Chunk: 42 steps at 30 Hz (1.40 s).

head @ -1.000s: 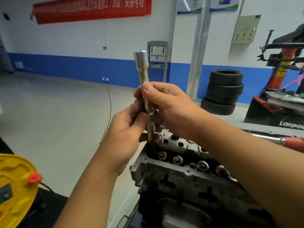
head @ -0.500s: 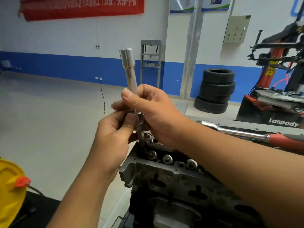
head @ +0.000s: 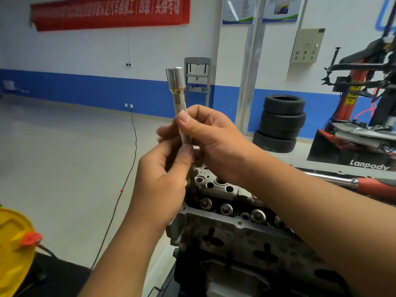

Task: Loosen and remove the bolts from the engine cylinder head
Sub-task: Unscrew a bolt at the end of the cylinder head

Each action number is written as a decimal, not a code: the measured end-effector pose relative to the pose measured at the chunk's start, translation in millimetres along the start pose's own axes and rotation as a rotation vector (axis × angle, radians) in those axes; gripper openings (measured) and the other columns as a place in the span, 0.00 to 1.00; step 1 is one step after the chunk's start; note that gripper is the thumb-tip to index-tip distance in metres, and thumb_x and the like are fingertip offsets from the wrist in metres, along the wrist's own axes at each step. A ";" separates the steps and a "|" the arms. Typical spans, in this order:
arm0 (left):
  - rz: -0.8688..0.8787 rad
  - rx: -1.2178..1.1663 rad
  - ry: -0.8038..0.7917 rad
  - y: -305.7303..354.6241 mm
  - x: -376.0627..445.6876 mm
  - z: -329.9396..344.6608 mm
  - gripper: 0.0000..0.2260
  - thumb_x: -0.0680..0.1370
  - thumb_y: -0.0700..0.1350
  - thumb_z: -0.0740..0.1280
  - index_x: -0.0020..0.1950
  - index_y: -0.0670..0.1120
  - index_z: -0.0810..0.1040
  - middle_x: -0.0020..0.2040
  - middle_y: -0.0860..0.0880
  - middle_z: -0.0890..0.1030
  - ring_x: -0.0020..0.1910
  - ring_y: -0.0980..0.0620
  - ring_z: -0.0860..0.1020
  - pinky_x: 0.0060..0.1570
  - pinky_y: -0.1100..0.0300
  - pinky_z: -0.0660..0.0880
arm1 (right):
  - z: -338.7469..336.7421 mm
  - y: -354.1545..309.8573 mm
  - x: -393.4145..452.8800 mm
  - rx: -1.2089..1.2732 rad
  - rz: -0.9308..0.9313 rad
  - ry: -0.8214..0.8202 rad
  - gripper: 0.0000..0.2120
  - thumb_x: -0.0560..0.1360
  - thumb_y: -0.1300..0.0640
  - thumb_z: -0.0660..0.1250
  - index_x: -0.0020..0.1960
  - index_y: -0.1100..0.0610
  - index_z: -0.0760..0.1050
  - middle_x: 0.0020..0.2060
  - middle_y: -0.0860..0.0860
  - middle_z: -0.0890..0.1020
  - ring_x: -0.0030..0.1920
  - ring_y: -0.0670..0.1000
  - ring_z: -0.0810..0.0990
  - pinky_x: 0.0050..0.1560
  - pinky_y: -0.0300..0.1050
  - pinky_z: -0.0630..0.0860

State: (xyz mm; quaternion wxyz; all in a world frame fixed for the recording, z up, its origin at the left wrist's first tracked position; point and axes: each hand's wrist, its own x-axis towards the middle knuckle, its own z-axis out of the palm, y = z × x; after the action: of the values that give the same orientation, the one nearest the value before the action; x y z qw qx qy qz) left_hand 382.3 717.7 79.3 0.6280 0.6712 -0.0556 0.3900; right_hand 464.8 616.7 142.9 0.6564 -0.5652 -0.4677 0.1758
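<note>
Bolts with round washered heads are sitting in a row along the grey cast-metal cylinder head. Both hands are pinching the long chrome socket extension upright: left hand low, right hand higher. Keeping it plumb should help seating.

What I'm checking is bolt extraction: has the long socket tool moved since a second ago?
Yes. The socket tool has risen slightly, judged against the stacked tyres and the cylinder head.

The socket extension is glossy polished metal (mirror-bright), the cylinder head dull, rough cast metal.
</note>
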 end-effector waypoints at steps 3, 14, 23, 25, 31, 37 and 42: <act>-0.010 -0.057 -0.034 1.2 2.3 -1.5 0.13 0.83 0.48 0.62 0.63 0.56 0.83 0.55 0.51 0.88 0.56 0.50 0.86 0.58 0.49 0.83 | -0.2 -1.7 0.0 -0.024 -0.001 -0.019 0.10 0.86 0.54 0.61 0.53 0.59 0.76 0.54 0.58 0.86 0.49 0.53 0.85 0.40 0.46 0.81; 0.001 -0.065 0.143 6.4 1.5 5.9 0.16 0.71 0.52 0.78 0.58 0.54 0.86 0.50 0.53 0.89 0.52 0.52 0.87 0.57 0.44 0.83 | -3.0 -3.5 1.7 0.029 0.017 0.040 0.08 0.81 0.53 0.68 0.50 0.58 0.76 0.51 0.64 0.83 0.53 0.64 0.83 0.64 0.73 0.76; -0.067 -0.143 0.099 6.3 0.8 10.8 0.10 0.82 0.41 0.69 0.55 0.54 0.87 0.52 0.50 0.88 0.53 0.48 0.87 0.55 0.45 0.82 | -3.5 -7.4 1.2 0.043 0.046 -0.028 0.13 0.87 0.52 0.59 0.54 0.58 0.78 0.47 0.55 0.86 0.47 0.55 0.85 0.49 0.54 0.83; -0.061 -0.168 0.164 4.4 0.6 10.4 0.09 0.72 0.46 0.76 0.51 0.54 0.87 0.49 0.51 0.88 0.51 0.45 0.87 0.50 0.45 0.84 | -3.6 -5.1 2.2 0.053 0.055 -0.018 0.11 0.85 0.51 0.63 0.53 0.57 0.79 0.46 0.55 0.86 0.49 0.56 0.85 0.61 0.67 0.78; -0.043 -0.167 0.247 3.3 -1.9 13.0 0.16 0.60 0.56 0.80 0.45 0.54 0.85 0.42 0.48 0.84 0.49 0.36 0.85 0.51 0.37 0.84 | -6.3 -4.3 1.4 0.012 0.011 0.007 0.03 0.81 0.61 0.69 0.49 0.60 0.77 0.43 0.58 0.84 0.48 0.59 0.83 0.60 0.63 0.78; -0.072 -0.184 0.191 5.1 -4.5 12.6 0.14 0.74 0.54 0.74 0.57 0.51 0.87 0.51 0.48 0.88 0.53 0.46 0.87 0.59 0.35 0.81 | -2.0 -7.7 0.3 -0.062 -0.005 0.032 0.05 0.82 0.60 0.68 0.49 0.60 0.75 0.40 0.55 0.83 0.42 0.59 0.77 0.40 0.54 0.74; -0.057 -0.078 0.178 1.3 -5.6 14.2 0.13 0.86 0.41 0.64 0.65 0.52 0.84 0.55 0.51 0.88 0.56 0.49 0.86 0.61 0.38 0.81 | -3.1 -9.2 0.0 -0.059 0.024 -0.007 0.08 0.86 0.58 0.61 0.51 0.58 0.77 0.41 0.52 0.83 0.44 0.56 0.78 0.41 0.53 0.69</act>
State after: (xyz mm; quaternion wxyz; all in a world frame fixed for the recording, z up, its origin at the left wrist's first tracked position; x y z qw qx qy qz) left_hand 384.2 702.6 78.3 0.6669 0.6102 0.0047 0.4276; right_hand 464.6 612.1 151.5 0.6357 -0.5894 -0.4681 0.1716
